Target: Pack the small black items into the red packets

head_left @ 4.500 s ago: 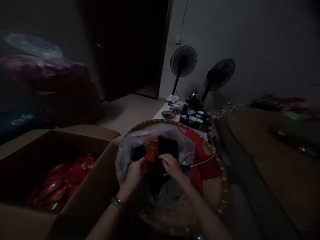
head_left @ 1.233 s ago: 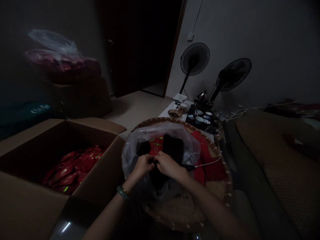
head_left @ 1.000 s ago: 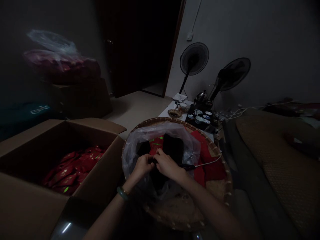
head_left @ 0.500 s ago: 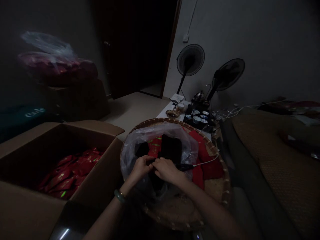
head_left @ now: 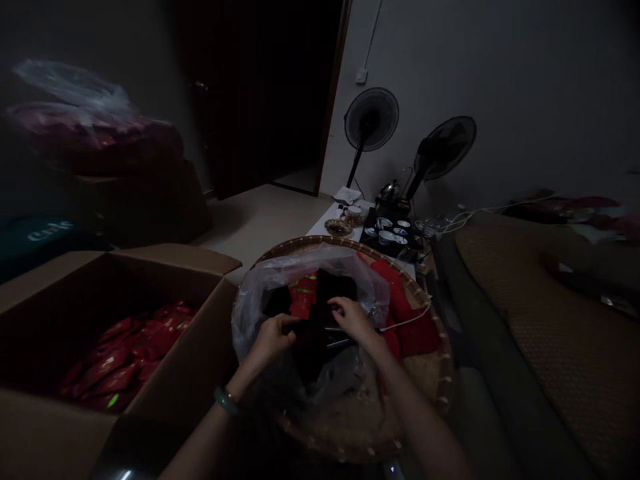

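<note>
The two hands are apart, both inside the mouth of a clear plastic bag (head_left: 257, 293). The bag lies in a round woven basket (head_left: 443, 380) in front of the person.

The left hand (head_left: 273, 337) has its fingers curled on the edge of a dark packet (head_left: 313, 347), which sits in the bag between the two hands. The right hand (head_left: 353, 319) lies with bent fingers on the top of the same packet. The room is very dark, so I cannot tell if this hand grips it or only touches it.

Behind the hands, the bag also holds some red packets (head_left: 303, 300). A white cable (head_left: 413, 320) runs over the basket just beside the right hand. The left wrist wears a green bracelet (head_left: 226, 399).

To the left, touching the basket, stands an open cardboard box (head_left: 200, 257) with many red sachets (head_left: 120, 357) inside. Beyond the basket there is a tea set (head_left: 390, 233) and two standing fans (head_left: 371, 120).
</note>
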Available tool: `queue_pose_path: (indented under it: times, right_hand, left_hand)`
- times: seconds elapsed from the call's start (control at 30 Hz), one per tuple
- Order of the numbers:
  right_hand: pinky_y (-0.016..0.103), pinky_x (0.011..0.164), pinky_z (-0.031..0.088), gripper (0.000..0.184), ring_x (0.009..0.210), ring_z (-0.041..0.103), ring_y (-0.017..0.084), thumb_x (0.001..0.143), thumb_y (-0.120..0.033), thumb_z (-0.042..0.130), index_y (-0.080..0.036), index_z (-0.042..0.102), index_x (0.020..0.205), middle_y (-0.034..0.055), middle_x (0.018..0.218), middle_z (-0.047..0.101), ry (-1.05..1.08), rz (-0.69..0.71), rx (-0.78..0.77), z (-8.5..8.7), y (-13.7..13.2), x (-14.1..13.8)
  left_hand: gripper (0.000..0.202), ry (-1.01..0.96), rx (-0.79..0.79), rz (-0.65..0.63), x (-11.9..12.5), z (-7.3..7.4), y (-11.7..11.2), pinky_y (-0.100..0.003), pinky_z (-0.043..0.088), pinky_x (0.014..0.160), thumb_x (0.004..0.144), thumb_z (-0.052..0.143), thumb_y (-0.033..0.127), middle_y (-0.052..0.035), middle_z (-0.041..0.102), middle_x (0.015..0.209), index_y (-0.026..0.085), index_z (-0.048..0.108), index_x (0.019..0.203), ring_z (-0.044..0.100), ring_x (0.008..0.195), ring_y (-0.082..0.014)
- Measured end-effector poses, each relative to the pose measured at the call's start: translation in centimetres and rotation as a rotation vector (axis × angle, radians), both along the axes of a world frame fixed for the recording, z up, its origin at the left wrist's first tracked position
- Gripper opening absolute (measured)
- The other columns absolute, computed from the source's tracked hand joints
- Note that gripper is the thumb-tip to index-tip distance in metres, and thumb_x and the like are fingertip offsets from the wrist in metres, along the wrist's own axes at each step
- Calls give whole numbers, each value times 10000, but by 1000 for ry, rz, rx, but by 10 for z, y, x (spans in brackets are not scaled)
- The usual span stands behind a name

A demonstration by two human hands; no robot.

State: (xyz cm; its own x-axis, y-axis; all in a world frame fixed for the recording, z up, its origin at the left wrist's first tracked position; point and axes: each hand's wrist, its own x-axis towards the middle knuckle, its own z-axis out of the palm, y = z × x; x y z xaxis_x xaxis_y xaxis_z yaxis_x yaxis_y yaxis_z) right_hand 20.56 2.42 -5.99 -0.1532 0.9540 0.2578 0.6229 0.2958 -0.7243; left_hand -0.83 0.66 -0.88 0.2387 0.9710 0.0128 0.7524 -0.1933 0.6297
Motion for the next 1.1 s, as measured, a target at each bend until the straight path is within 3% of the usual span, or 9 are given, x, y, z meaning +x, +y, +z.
queue_pose_path:
  times: [0.2, 0.37, 0.53, 0.67, 0.8, 0.9, 1.1]
  right_hand:
    - [306, 808, 418, 364, 923, 582, 213, 617, -46, 630, -175, 630, 957, 74, 954, 630, -61, -43, -99, -46, 29, 10]
    - [296, 750, 438, 195, 788, 612, 185, 667, -42, 527, -168, 643, 759, 47, 772, 652, 87, -84, -116, -57, 41, 3]
    - [281, 605, 486, 114, 659, 622, 172, 677, -142, 527, -149, 618, 744, 40, 690, 644, 349, -125, -173, -58, 44, 11]
    - [256, 485, 493, 143, 581, 626, 167, 670, -258, 554, -140, 591, 742, 22, 606, 618, 559, -87, -242, -49, 37, 14]
    - [256, 512, 508, 256, 596, 634, 163, 620, -367, 627, -141, 586, 732, 18, 599, 620, 711, -26, -261, -29, 23, 14]
    - [247, 526, 505, 293, 586, 627, 148, 565, -370, 686, -138, 596, 719, 10, 608, 626, 837, 97, -301, -8, 8, 8]
    - [183, 455, 422, 130, 477, 565, 98, 612, -209, 622, -135, 637, 718, -19, 527, 601, 620, 301, -316, 24, -14, -17]
  left_hand:
    - [431, 33, -35, 6, 8, -2, -2, -248, 460, 708, 591, 480, 49, -55, 676, 920, 125, 662, 974, 613, 781, -165]
    - [445, 61, -38, 17, 6, 0, -3, -241, 458, 709, 594, 478, 52, -51, 674, 931, 131, 659, 993, 609, 782, -160]
    - [442, 52, -17, -3, 3, -1, -1, -234, 457, 732, 607, 487, 50, -52, 669, 945, 139, 656, 1005, 612, 817, -159]
    - [441, 57, -33, 4, 6, 0, -2, -242, 458, 755, 602, 490, 43, -61, 669, 960, 132, 657, 1000, 616, 847, -169]
    - [463, 56, -21, -9, 8, 3, -4, -247, 452, 767, 601, 477, 32, -67, 666, 975, 127, 650, 1020, 613, 858, -171]
    - [447, 56, -22, -31, 8, 6, -5, -243, 454, 747, 612, 491, 51, -62, 668, 958, 135, 654, 1020, 611, 841, -170]
    - [426, 96, -23, -66, 11, 11, -8, -251, 449, 721, 631, 498, 87, -68, 663, 953, 134, 658, 1023, 604, 811, -176]
